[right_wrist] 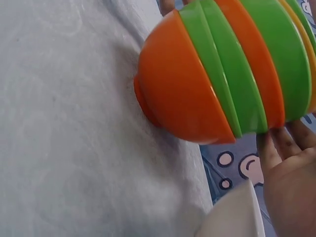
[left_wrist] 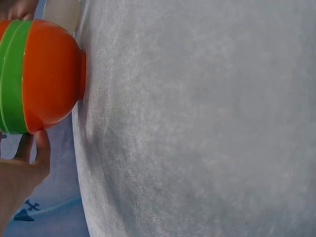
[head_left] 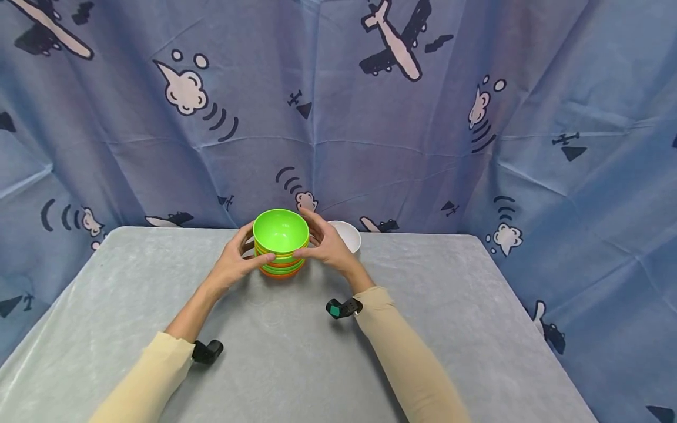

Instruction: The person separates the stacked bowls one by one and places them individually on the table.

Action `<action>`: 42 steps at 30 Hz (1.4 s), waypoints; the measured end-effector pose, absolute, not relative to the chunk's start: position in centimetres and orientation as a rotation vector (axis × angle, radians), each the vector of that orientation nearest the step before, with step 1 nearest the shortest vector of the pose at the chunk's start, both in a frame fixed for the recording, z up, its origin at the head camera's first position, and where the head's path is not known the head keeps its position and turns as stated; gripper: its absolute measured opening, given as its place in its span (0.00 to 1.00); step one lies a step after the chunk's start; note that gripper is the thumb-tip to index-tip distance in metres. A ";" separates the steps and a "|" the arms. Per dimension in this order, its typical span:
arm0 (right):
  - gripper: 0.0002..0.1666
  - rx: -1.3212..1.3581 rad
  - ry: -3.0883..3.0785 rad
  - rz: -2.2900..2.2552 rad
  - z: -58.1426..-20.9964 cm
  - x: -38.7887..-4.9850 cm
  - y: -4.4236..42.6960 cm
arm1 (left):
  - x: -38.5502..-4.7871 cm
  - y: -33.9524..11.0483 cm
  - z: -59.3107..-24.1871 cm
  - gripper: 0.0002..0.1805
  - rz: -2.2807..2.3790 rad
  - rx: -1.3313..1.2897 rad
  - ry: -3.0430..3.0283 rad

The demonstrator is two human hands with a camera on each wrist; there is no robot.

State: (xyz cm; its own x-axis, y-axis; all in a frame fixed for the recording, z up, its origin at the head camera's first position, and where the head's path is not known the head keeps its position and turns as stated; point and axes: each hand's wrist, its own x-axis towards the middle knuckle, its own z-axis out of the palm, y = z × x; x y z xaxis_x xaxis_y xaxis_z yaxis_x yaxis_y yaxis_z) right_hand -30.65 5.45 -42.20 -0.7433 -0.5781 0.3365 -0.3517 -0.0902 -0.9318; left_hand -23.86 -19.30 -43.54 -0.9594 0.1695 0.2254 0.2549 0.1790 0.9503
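A stack of several nested bowls (head_left: 281, 232), green, orange and yellow, stands upright near the table's back edge, a green one on top. My left hand (head_left: 233, 263) grips its left side, thumb at the front and fingers curved round. From the right, my right hand (head_left: 330, 247) holds the upper part the same way. The left wrist view shows the orange bottom bowl (left_wrist: 52, 74) with the left hand's fingers (left_wrist: 42, 148) against the stack. In the right wrist view the orange bottom bowl (right_wrist: 180, 84) has its foot at the cloth, and the right hand (right_wrist: 291, 173) touches the upper bowls.
A white bowl (head_left: 346, 236) stands just right of the stack, partly behind my right hand; its side (right_wrist: 234, 215) shows low in the right wrist view. A grey cloth (head_left: 296, 352) covers the table. Behind the back edge hangs a blue curtain (head_left: 328, 106) with airplane prints.
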 end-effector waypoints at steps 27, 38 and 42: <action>0.56 -0.999 2.162 -1.857 -42.1 -31.0 3.9 | -24.1 -19.4 -43.3 0.47 -1.930 -0.430 -2.367; 0.55 -0.981 2.164 -1.938 -41.9 -31.2 3.7 | -24.2 -19.5 -43.2 0.46 -1.936 -0.426 -2.366; 0.54 -0.957 2.149 -2.011 -41.4 -31.2 3.7 | -24.2 -19.6 -43.3 0.46 -1.932 -0.431 -2.368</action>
